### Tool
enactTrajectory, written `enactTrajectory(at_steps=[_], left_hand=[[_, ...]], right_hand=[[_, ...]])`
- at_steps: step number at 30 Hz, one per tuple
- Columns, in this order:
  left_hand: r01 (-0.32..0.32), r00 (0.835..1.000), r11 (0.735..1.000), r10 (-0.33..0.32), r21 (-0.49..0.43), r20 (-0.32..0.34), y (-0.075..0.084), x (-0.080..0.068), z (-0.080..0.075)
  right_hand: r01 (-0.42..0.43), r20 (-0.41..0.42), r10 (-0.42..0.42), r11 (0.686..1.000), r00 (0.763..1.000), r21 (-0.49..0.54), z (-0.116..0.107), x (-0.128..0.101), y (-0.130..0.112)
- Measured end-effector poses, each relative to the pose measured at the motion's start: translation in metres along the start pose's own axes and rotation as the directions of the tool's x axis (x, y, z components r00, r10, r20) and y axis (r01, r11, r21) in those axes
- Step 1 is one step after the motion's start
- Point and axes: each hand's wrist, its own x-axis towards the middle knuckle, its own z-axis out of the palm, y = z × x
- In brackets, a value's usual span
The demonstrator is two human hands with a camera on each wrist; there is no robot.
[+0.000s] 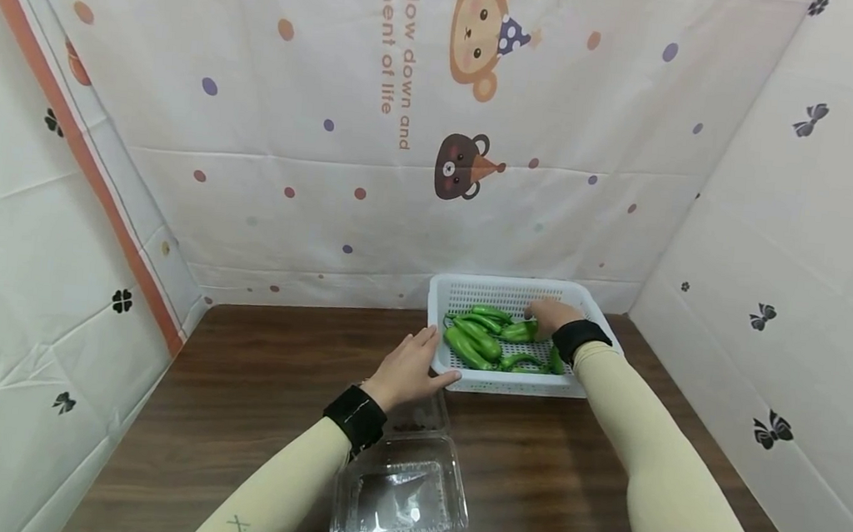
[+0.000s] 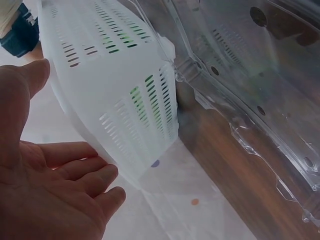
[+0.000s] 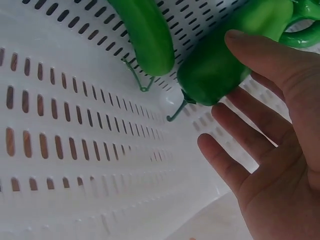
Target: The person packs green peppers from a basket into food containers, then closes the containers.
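**Hands at the pepper basket**

Both arms stretched forward over a brown wooden table (image 1: 251, 386), in cream sleeves with black wrist cuffs.

Left hand (image 1: 409, 371) laid at the near left corner of the white slotted basket (image 1: 462, 290), fingers straight and relaxed, thumb toward the front rim; seen from the left wrist, palm open and fingers loosely spread just beside the basket's slotted wall (image 2: 125, 100), gripping nothing. Whether skin actually meets plastic: cannot tell.

Right hand (image 1: 552, 313) reached inside the basket, over the far right part of a heap of green peppers (image 1: 484, 341). From the right wrist, fingers (image 3: 250, 135) extended and slightly parted, thumb tip against one green pepper (image 3: 220, 65), not closed around it. A second pepper (image 3: 145, 35) just beside, stems pointing toward the basket floor.

Clear plastic clamshell box (image 1: 401, 498) lying open on the table, below the left forearm and near the basket's front edge.
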Motion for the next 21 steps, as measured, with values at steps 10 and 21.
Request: enactTrajectory(at_steps=[10, 21], left_hand=[[-0.013, 1.000, 1.000, 0.013, 0.013, -0.021, -0.002, 0.000, 0.001], [-0.011, 1.000, 1.000, 0.012, 0.021, -0.017, -0.004, -0.001, 0.003]], right_hand=[[0.014, -0.028, -0.014, 1.000, 1.000, -0.023, 0.002, -0.006, -0.002], [0.005, -0.060, -0.007, 1.000, 0.998, -0.029, 0.014, 0.000, 0.001]])
